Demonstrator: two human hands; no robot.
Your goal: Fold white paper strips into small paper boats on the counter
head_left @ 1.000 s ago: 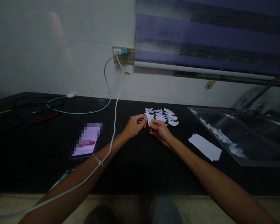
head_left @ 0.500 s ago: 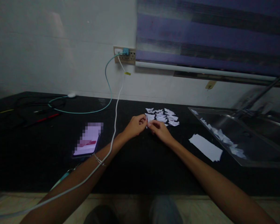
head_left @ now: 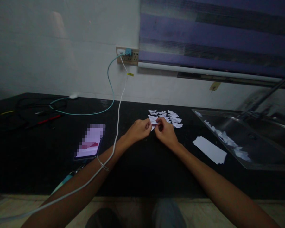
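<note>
Both hands pinch a small folded piece of white paper (head_left: pixel 154 123) above the dark counter. My left hand (head_left: pixel 141 129) is closed on its left side. From the right, my right hand (head_left: pixel 165 131) is closed on the other side, fingers curled inward. Right behind the hands lie several small folded paper boats (head_left: pixel 175 120) in a cluster, partly hidden by my fingers. A stack of blank white paper slips (head_left: pixel 210 150) rests to the right of my right forearm.
A phone (head_left: pixel 90 141) lies left of my left forearm, which a white cable (head_left: pixel 118 117) crosses. More folded paper pieces (head_left: pixel 228 139) line the rim of the sink (head_left: pixel 245 164) at right. A teal cable (head_left: pixel 85 114) runs to the wall socket (head_left: pixel 133 57).
My right hand has shifted slightly right and turned, so the fingertips of both hands are a little farther apart. The folded paper between them now looks flatter and wider.
</note>
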